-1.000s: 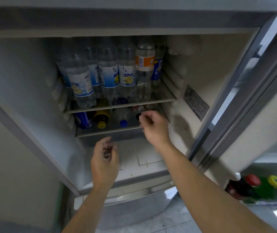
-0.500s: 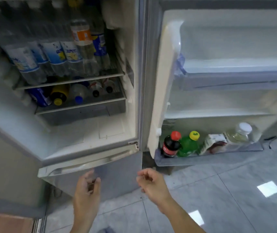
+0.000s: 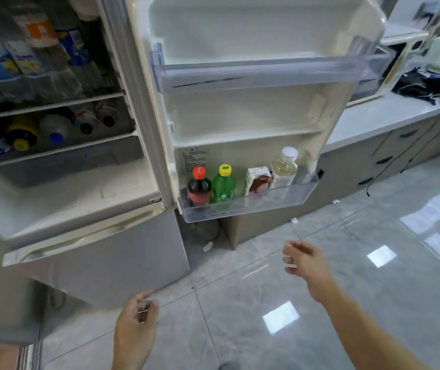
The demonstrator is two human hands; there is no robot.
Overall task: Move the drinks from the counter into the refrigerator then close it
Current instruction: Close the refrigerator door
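head view: door-bin drinks (image 3: 222,184) stand upright, caps up; left hand (image 3: 136,327) and right hand (image 3: 307,264) fingers relaxed, empty.

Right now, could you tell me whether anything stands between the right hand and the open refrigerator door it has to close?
Nothing visible does. The right hand hangs empty over the bare floor tiles, below the refrigerator door, whose lower bin holds four drinks.

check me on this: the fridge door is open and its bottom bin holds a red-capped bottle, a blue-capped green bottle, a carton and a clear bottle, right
Nearly: the green bottle has a yellow cap, not blue, as the head view shows. The rest holds: door open, bottom bin with red-capped bottle, carton and clear bottle.
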